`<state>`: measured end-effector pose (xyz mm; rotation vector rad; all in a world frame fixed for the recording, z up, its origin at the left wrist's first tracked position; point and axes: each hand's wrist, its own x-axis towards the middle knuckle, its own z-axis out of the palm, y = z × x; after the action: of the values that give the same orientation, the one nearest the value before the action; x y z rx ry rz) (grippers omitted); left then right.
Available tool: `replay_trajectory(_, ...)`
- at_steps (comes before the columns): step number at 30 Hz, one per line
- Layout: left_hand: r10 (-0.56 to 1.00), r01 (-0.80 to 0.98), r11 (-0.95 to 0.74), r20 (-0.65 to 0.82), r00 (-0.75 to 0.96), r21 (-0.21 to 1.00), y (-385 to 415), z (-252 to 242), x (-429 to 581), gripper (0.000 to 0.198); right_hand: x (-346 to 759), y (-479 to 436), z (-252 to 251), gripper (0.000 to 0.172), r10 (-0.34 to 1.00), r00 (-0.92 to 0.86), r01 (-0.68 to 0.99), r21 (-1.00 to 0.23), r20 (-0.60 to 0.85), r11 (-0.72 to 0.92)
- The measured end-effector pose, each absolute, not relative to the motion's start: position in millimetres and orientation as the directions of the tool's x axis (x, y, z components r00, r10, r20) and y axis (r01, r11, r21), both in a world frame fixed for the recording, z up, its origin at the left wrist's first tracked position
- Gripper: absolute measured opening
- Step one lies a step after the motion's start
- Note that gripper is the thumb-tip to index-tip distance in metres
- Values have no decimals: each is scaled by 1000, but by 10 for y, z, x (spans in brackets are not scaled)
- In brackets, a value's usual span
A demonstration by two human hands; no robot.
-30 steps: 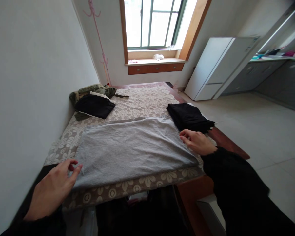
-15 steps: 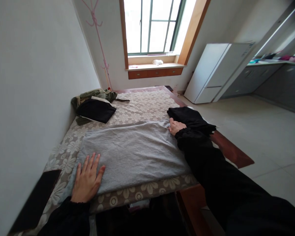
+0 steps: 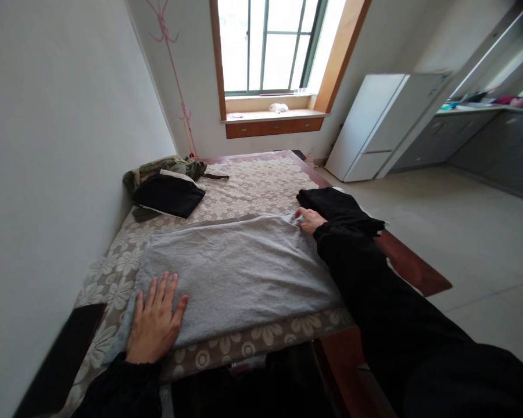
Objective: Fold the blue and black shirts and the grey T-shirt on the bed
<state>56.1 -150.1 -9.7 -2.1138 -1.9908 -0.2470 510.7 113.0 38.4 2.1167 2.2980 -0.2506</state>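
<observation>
A light grey fabric garment lies spread in a broad rectangle on the table, with wrinkles toward its right side. Which kind of garment it is, I cannot tell. On its near left corner my left hand rests flat, palm down, fingers spread. My right hand is at the far right corner, its fingers curled and pinching the grey fabric's edge. Just beyond that hand lies a folded black cloth, partly behind my sleeve.
A patterned floral tablecloth covers the table. At the back left sit a black folded cloth and an olive-green bag-like bundle against the wall. A dark flat panel is at the near left. A white fridge stands beyond, right.
My right hand has shifted slightly at the far right corner, its index finger reaching further left over the fabric. My left hand stays flat in place. The view has moved a little.
</observation>
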Motion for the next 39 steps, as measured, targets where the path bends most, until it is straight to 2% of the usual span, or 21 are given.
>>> replay_trajectory(5,961,999,-39,273,46,-31,-1495,-93,563,64,5148,1264,390,39,984,-94,988,-137,-153,73)
replay_trajectory(11,964,999,-30,264,38,-33,-1489,-100,571,64,5191,1168,315,58,989,-121,988,-110,-90,111)
replay_trajectory(20,967,1000,-20,252,23,-13,-1498,-72,569,64,5089,1001,281,70,987,-158,987,-5,-40,158)
replay_trajectory(22,967,1000,-22,256,23,-8,-1497,-78,567,64,5079,916,292,75,977,-208,977,50,43,206)
replay_trajectory(24,965,1000,-27,261,27,-3,-1494,-88,567,64,5061,806,269,72,936,-328,944,93,127,318)
replay_trajectory(27,962,999,-31,273,29,4,-1495,-102,567,65,4993,651,150,63,883,-451,893,63,133,446)
replay_trajectory(29,959,999,-33,282,31,3,-1498,-103,563,65,4925,585,30,63,902,-424,906,16,78,424)
replay_trajectory(32,959,998,-57,278,56,-4,-1507,-97,546,66,4836,546,-134,69,952,-305,952,-9,-2,305)
replay_trajectory(35,961,997,-73,266,75,-20,-1527,-103,528,64,4798,536,-221,77,981,-195,981,2,-4,195)
replay_trajectory(39,961,991,-101,250,119,-84,-1555,-120,512,61,4797,512,-251,82,986,-166,986,4,15,166)
